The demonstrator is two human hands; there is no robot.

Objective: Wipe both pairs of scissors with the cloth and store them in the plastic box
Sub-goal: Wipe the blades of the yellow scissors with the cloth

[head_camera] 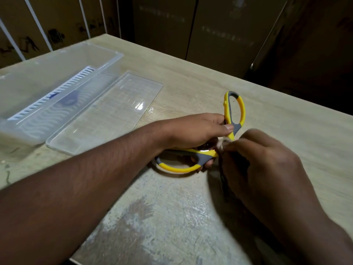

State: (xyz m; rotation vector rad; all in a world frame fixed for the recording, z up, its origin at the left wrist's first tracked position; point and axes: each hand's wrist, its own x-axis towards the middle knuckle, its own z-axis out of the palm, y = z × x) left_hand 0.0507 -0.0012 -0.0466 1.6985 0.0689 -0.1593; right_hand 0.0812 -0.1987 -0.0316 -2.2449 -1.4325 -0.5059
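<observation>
— Box [57,77] first, at the far left of the surface [286,131]: clear plastic, open on top, with a white slotted insert [51,93] running along its length and something dark blue [69,98] lying inside. I can't tell what the blue thing is through the cloudy wall.

— And just right of it?

— Its clear flat lid [107,111], lying on the surface alongside the box, almost touching it.

— Where are the scissors?

— Right of the lid, in mid-frame. One pair shows, the scissors [234,111] with yellow and grey handles, and they are spread wide: one loop stands up and away, the other lies low toward the near side. The left hand [193,131] reaches across from the left and grips them where the handles meet, thumb pressed on the upper handle, fingers [207,163] curled round under the lower one.

— The blades?

— Hidden. They point toward the right hand [267,165], which covers them. That hand is blurred; its fingers are bunched together right at the scissors' joint, and a pale scrap shows between the two hands. A dark strip hangs below the right hand. The hand seems to pinch a cloth [222,145] there, but I can't say so for certain.

— Anything further right?

— Only bare pale wood-grain, with a worn, scuffed patch nearer the person.
</observation>
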